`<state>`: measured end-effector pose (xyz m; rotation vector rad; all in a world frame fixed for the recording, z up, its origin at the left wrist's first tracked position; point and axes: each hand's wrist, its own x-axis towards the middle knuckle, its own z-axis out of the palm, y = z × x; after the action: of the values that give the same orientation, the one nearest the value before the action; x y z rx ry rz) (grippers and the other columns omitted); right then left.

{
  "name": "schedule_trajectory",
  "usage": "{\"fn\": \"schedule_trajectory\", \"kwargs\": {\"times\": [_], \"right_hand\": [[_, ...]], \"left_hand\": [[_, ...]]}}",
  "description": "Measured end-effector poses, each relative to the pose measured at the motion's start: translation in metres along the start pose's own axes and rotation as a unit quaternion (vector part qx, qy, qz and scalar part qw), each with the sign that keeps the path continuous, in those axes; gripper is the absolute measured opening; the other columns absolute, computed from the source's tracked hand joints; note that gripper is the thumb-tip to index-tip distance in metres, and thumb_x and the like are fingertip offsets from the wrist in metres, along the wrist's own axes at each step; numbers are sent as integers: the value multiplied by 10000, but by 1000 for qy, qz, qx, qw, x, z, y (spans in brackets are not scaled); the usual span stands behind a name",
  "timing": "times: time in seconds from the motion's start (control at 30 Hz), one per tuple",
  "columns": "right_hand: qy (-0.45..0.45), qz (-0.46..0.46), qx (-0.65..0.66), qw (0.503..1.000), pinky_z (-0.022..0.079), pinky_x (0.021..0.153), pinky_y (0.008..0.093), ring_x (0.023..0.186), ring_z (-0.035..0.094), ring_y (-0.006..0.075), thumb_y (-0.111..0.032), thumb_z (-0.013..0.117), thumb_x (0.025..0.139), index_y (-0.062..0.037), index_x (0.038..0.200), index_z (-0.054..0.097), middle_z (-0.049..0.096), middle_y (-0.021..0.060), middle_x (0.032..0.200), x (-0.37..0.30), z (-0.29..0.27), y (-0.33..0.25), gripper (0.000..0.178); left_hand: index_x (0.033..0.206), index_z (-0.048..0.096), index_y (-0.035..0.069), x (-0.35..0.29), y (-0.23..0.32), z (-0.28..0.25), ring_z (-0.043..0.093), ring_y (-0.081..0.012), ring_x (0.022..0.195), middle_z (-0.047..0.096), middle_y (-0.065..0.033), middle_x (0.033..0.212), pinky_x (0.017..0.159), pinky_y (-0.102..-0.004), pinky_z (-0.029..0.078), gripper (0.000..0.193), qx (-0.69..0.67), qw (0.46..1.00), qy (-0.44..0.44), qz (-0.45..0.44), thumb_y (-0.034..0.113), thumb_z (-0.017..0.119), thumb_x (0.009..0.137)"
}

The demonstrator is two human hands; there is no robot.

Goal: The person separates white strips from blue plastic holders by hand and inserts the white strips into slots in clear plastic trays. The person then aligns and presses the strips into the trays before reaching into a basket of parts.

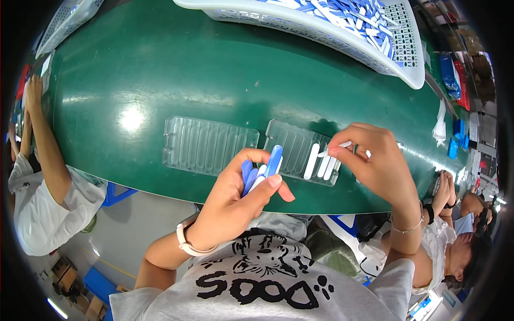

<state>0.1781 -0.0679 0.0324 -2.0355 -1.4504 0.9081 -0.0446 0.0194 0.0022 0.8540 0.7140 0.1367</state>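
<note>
My left hand (pixel 227 200) is closed around several slim, round-ended plastic strips (pixel 274 159), some blue and some white. The longest blue one sticks up between thumb and fingers. Over the right end of a clear slotted tray (pixel 284 143), my right hand (pixel 381 160) pinches a small white strip (pixel 344 145) between thumb and fingertips. White strips (pixel 311 161) lie side by side in the slots below it, partly covered by my fingers. A second clear slotted tray (pixel 209 143), its slots showing no strips, lies to the left, just beyond my left hand.
A white perforated basket (pixel 316 41) heaped with blue and white strips stands at the far side of the green table (pixel 128 69). Another white basket (pixel 67 24) is at the far left. Co-workers' arms rest at the left (pixel 52 142) and right (pixel 442 195) table edges.
</note>
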Motion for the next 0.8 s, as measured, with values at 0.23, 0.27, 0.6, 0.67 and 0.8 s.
{"fn": "schedule_trajectory", "kwargs": {"times": [0.23,0.27,0.6,0.67,0.8], "right_hand": [[-36,18,-116,992,393,584,375,607,500,242,-194,743,705,-79,981,582,541,72,674,15,0,-19,340],[-42,21,-134,990,401,616,375,655,511,245,-193,750,692,-81,1000,555,531,71,714,16,1,-22,381],[2,-78,-67,995,418,735,345,822,511,243,-184,794,663,-44,970,522,509,78,881,11,15,-5,433],[-7,-68,-70,995,416,737,341,831,509,242,-192,798,664,-46,967,523,513,78,891,13,18,0,434],[-10,-53,-102,993,413,758,329,881,514,244,-205,803,665,-49,979,537,523,80,940,18,13,3,440]], "left_hand": [[1136,397,58,-5,-3,-4,327,-13,493,661,-143,809,452,-183,290,219,43,999,-14,30,100,514,956],[1136,397,58,-5,-4,-5,327,-13,493,661,-143,809,452,-183,290,219,42,999,-13,30,100,514,956],[1147,398,61,-2,-2,-7,349,4,516,679,-87,844,477,-163,304,224,85,994,-37,52,110,508,958],[1151,399,61,-2,-1,-7,351,5,518,679,-79,845,479,-161,305,226,91,994,-43,45,114,506,959],[1150,408,62,-2,-1,-7,351,7,518,676,-69,837,479,-161,300,221,98,992,-49,56,129,504,962]]}}
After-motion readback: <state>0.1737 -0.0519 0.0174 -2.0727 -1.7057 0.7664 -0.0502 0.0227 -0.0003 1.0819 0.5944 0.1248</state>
